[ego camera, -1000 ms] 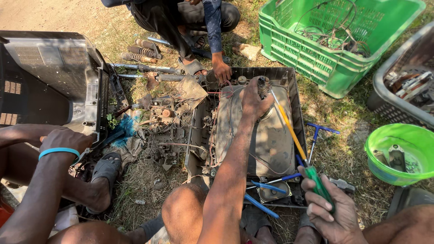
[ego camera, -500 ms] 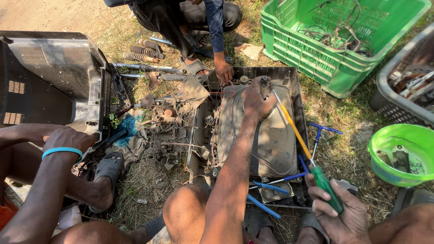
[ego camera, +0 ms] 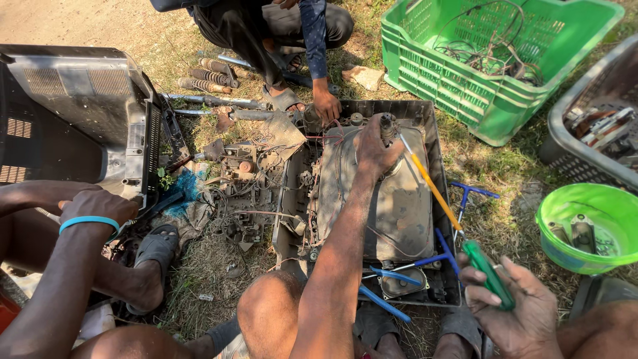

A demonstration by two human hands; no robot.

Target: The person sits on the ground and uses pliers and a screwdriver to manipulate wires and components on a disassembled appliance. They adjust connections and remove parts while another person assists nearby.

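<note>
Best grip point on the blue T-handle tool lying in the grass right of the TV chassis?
Probably the crossbar of the blue T-handle tool, taken from above. It lies flat on the grass, bar end up-frame and clear of the yellow-shafted, green-handled screwdriver; its lower shaft runs in beside the grey metal chassis, where there is less room.
</note>
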